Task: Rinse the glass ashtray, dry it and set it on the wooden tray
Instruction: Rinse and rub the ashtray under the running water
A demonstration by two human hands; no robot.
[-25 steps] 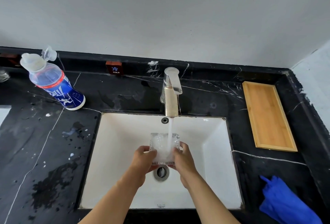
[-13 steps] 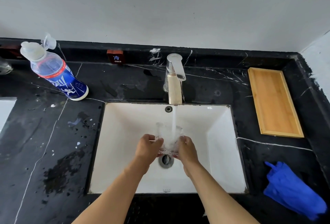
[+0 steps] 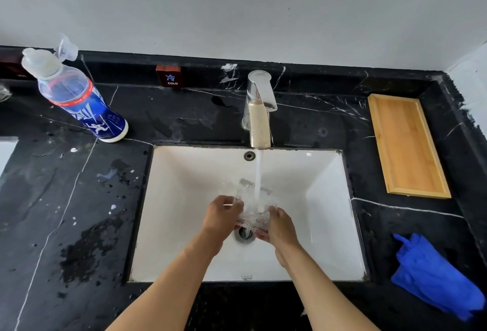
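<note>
The clear glass ashtray [image 3: 254, 204] is tilted under the running stream from the faucet [image 3: 259, 112], over the white sink [image 3: 324, 199]. My left hand [image 3: 221, 216] grips its left side and my right hand [image 3: 280, 226] grips its right side. Water splashes over the glass and blurs its outline. The wooden tray [image 3: 405, 146] lies bare on the black counter at the right, well apart from both hands. A crumpled blue cloth [image 3: 432, 278] lies on the counter at the near right.
A blue-labelled plastic bottle [image 3: 79, 98] with its cap flipped up stands at the back left. A small "COLD" sign [image 3: 168, 77] sits on the back ledge. The black marble counter [image 3: 79, 212] is wet and spotted left of the sink.
The ashtray has tipped further under the stream, between both hands. The view has shifted slightly; the hands stay over the drain.
</note>
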